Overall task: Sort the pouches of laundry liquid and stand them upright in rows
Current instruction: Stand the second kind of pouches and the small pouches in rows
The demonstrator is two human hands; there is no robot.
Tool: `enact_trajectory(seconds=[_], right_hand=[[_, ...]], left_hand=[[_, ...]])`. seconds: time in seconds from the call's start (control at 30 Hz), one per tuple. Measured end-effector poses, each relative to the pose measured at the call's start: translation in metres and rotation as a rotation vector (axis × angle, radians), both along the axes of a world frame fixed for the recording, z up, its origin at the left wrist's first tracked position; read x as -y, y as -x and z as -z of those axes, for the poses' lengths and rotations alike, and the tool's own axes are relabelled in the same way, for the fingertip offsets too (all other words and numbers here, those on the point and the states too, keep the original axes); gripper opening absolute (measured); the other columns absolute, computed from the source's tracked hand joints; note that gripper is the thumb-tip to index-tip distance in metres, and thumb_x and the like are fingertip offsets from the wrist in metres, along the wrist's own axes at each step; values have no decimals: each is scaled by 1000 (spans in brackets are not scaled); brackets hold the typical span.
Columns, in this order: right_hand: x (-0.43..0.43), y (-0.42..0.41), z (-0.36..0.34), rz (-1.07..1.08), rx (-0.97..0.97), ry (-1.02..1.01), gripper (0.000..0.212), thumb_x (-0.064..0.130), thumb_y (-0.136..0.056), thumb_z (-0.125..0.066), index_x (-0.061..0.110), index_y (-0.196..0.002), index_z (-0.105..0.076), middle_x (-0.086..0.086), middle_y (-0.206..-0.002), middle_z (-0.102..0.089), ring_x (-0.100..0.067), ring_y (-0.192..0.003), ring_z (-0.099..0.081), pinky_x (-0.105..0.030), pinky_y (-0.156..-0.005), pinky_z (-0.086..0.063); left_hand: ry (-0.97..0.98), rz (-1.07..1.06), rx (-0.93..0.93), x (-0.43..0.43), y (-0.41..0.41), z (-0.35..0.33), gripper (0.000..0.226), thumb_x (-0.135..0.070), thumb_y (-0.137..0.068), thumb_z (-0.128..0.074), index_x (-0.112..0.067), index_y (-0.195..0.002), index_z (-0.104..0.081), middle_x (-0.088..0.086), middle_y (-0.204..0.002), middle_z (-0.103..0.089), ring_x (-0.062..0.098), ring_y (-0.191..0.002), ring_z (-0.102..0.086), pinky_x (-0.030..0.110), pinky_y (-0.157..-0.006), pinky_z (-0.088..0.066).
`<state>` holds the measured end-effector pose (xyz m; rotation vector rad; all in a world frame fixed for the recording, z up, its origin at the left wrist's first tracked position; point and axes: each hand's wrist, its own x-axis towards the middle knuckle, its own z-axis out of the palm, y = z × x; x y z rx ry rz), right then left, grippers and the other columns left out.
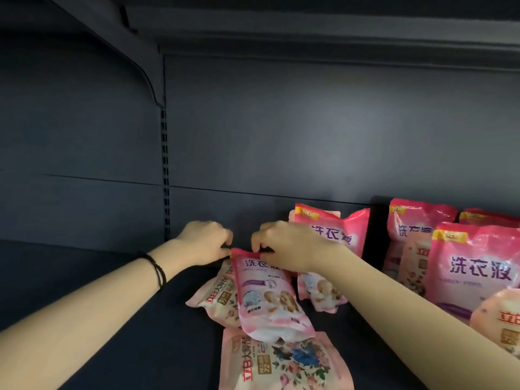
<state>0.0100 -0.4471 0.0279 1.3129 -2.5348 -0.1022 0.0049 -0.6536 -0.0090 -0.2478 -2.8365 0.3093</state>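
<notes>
Nearest, a pale pink floral plastic pouch (284, 364) lies flat on the dark shelf board (98, 347), printed side up. Just beyond it, a bright pink plastic pouch with purple lettering (267, 294) stands tilted, its bottom resting on the floral pouch's top edge. Left hand (204, 242) pinches this pouch's top-left corner, fingers closed tight on it. Right hand (287, 244) grips the same top seam, fingers curled over the edge. A black hair tie (156, 270) sits on the left wrist.

Behind the held pouch, left side, a second pale floral pouch (216, 301) lies flat, partly covered. To the right, a small pink pouch (320, 294) leans, mostly hidden by the right forearm. Further back an upright pink pouch (334, 229) stands near the dark back panel (281, 122). Far right, more upright pink pouches (475, 266) stand in what looks like two rows, with an orange-pink pouch (503, 319) in front at the frame edge.
</notes>
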Motion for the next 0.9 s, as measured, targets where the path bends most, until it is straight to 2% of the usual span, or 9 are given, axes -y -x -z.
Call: enact_trajectory(seconds=[0.2,0.33,0.43,0.53,0.6,0.67,0.73,0.87,0.9], right_hand=[[45,51,11,160,59,-163,30,19,-92,-51,21,-121,-58,-4,-125,-54,-24,-113,-53,-32,-75,-43],[55,72,23,243,108,-141,28,15,-90,-51,19,-116,-62,-5,-122,-56,-27,-111,-55,-33,-77,-45],[54,76,28,264,124,-95,29,15,-91,-50,18,-116,-62,-6,-122,-55,-27,-111,-56,-31,-80,-44],[50,72,28,303,138,-9,31,16,-92,-49,19,-121,-59,-5,-124,-53,-26,-113,-54,-28,-80,-39],[46,69,27,309,150,57,30,20,-94,-48,20,-122,-57,-4,-123,-53,-25,-115,-53,-31,-88,-44],[42,66,26,268,187,163,30,19,-95,-46,21,-123,-56,-2,-125,-55,-22,-117,-52,-38,-96,-44],[42,64,24,210,308,356,35,14,-96,-44,22,-129,-52,0,-129,-56,-17,-120,-52,-35,-102,-40],[53,57,23,249,825,1014,38,18,-98,-47,22,-135,-44,-2,-126,-58,-18,-112,-58,-34,-101,-45],[56,56,24,298,918,1111,36,20,-98,-48,22,-134,-46,-3,-122,-61,-19,-108,-60,-36,-98,-47]], left_hand=[[-142,-17,51,22,35,16,40,-50,-95,-46,-23,-121,-61,2,-118,-63,22,-106,-59,32,-75,-46],[-411,21,152,22,55,28,31,-51,-90,-55,-26,-100,-70,-4,-104,-69,17,-94,-65,35,-77,-53],[-632,71,202,17,61,38,19,-39,-88,-63,-23,-79,-69,-3,-84,-70,15,-79,-66,33,-69,-53],[-627,130,89,18,54,35,15,-32,-90,-63,-22,-82,-69,-5,-88,-69,13,-83,-65,34,-72,-52],[-592,199,-76,23,43,27,14,-31,-91,-61,-22,-83,-67,-11,-87,-62,11,-88,-59,33,-75,-48],[-611,276,-222,29,27,12,12,-29,-92,-60,-23,-82,-63,-14,-83,-55,8,-86,-55,32,-74,-45],[-690,369,-300,33,8,-5,12,-25,-91,-60,-23,-80,-62,-15,-81,-55,3,-80,-54,30,-72,-45],[-885,470,-303,25,-20,-25,10,-13,-93,-58,-12,-84,-63,-6,-84,-60,9,-80,-59,36,-76,-50],[-939,466,-283,22,-24,-26,10,-13,-94,-57,-11,-86,-63,-3,-86,-62,12,-81,-60,39,-78,-52]])
